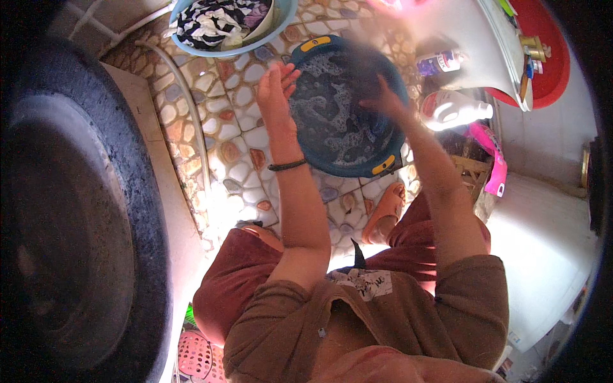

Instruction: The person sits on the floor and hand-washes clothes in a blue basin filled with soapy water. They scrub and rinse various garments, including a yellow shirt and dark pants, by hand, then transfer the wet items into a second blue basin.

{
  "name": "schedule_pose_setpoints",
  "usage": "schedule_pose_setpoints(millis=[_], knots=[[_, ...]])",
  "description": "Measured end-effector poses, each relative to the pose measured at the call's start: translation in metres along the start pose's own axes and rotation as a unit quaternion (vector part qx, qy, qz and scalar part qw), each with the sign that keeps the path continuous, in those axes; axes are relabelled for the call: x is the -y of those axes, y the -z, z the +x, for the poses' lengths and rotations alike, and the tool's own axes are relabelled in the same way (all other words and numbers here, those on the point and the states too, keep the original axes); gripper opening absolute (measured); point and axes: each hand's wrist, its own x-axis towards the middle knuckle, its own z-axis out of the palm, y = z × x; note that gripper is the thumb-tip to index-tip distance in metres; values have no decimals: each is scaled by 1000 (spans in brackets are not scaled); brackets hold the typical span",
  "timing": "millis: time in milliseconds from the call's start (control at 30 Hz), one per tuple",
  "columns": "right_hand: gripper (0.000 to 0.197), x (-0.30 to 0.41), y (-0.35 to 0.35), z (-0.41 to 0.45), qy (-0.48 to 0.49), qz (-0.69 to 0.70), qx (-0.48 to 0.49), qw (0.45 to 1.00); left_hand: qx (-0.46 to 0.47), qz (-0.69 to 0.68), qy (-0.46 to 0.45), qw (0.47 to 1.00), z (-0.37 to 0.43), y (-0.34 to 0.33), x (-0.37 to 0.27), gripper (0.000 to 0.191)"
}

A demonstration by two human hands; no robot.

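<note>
A round dark teal plastic basin [400, 139] with yellow handle inserts stands on the floor before me, holding greyish water with soap foam. My left hand [278, 93] is raised at the basin's left rim, palm turned inward and fingers slightly apart, with nothing in it. A dark band circles that wrist. My right hand [387, 101] is over the basin's right side, blurred, its thumb and a finger spread apart. I see nothing held in it. A hazy dark blur covers the basin's far right part, so what is there cannot be made out.
A light blue tub [287, 19] of black-and-white cloth stands at the far left. Beside the basin on the right are a Lux bottle [439, 63], a white jug [452, 111] and a pink packet [491, 153]. A hose [194, 110] runs along the stone-patterned floor [239, 143].
</note>
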Motion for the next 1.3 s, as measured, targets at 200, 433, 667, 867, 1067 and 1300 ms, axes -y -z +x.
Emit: schedule_pose_setpoints(millis=[200, 433, 667, 867, 1067, 1300], knots=[[82, 38, -10, -20, -72, 229, -9, 971, 85, 239, 125, 959, 12, 19, 72, 54], [69, 119, 74, -71, 108, 236, -30, 965, -8, -15, 274, 962, -1, 4, 137, 86], [63, 134, 111, -91, 174, 241, -63, 953, 52, 235, 210, 948, 13, 16, 122, 95], [55, 144, 137, -77, 97, 274, -101, 951, 180, 284, 162, 928, 13, 25, 97, 81], [56, 86, 108, -59, 52, 291, -82, 952, 206, 586, 95, 778, 10, 32, 80, 46], [60, 42, 54, -54, 77, 204, -25, 975, 141, 392, -43, 908, -24, 0, -28, 23]])
